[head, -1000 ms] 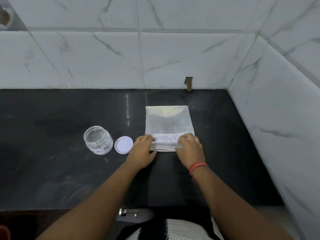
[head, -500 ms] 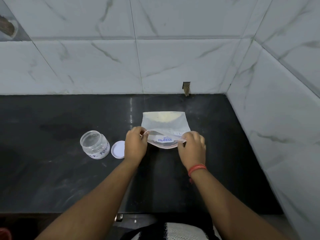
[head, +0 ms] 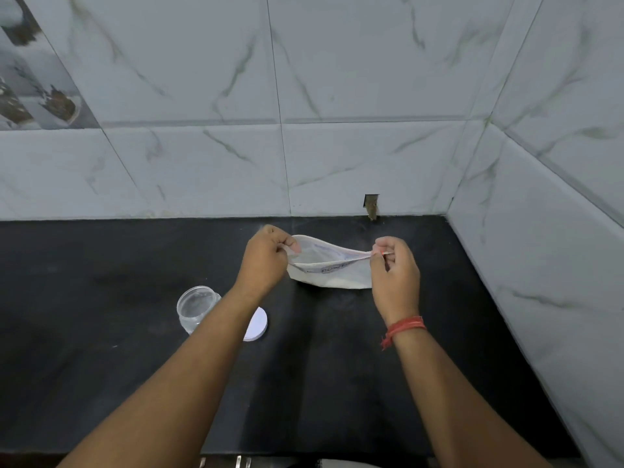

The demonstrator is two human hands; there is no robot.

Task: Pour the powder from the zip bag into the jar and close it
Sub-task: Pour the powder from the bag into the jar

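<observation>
A clear zip bag (head: 332, 266) with pale powder and blue writing hangs above the black counter, its mouth pulled apart. My left hand (head: 266, 256) pinches the bag's left top corner. My right hand (head: 395, 268) pinches the right top corner. An open clear jar (head: 196, 307) stands on the counter at the lower left, partly behind my left forearm. Its white round lid (head: 258, 327) lies flat just right of the jar, half hidden by the same forearm.
The black counter (head: 101, 366) runs from a marble-tiled back wall (head: 304, 146) to a tiled side wall (head: 540, 265) on the right. A small notch (head: 370, 206) sits at the base of the back wall. The counter's front edge is at the bottom.
Both hands lifted the bag off the counter and pulled its mouth open. The view tilted up, so more wall shows. Jar and lid stayed where they were.
</observation>
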